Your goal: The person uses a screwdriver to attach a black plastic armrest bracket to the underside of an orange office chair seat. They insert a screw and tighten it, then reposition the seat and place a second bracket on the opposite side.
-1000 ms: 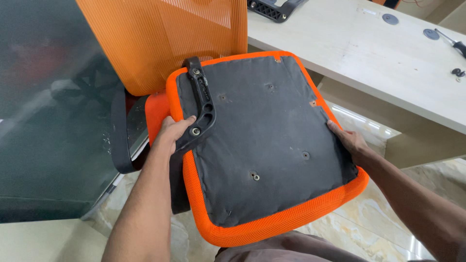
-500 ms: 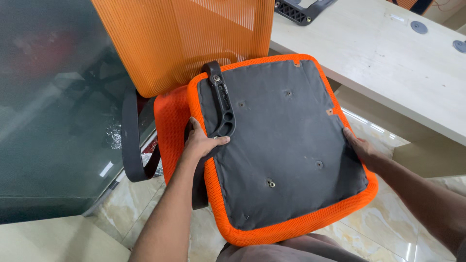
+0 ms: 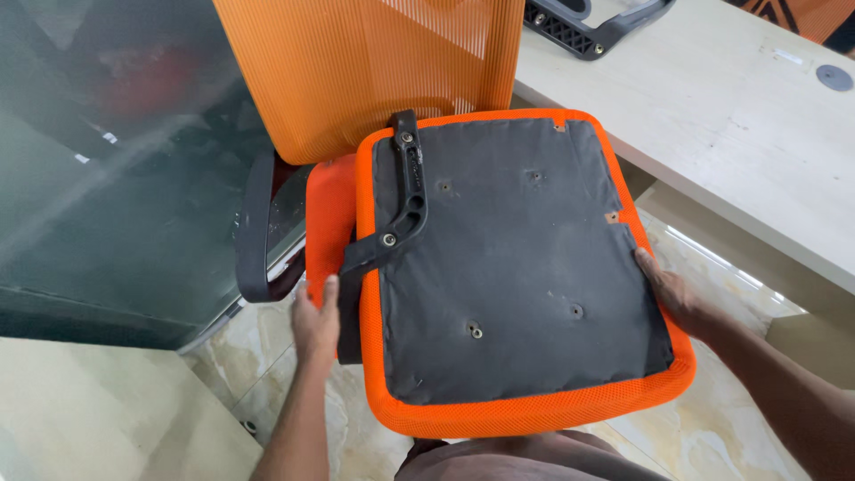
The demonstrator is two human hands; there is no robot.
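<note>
**Upturned seat cushion between my hands**

I hold the seat cushion (image 3: 517, 267) at mid-frame, underside up: dark grey fabric with bolt holes, orange mesh rim, one black armrest bracket (image 3: 405, 200) along its left edge. My left hand (image 3: 316, 322) grips the left side, my right hand (image 3: 670, 292) the right rim.

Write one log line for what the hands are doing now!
left hand: grips black plastic armrest | right hand: holds upturned orange mesh seat cushion edge

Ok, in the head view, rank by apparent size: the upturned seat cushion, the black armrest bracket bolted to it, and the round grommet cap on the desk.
1. Upturned seat cushion
2. Black armrest bracket
3. Round grommet cap, though it lies farther from the camera.
</note>
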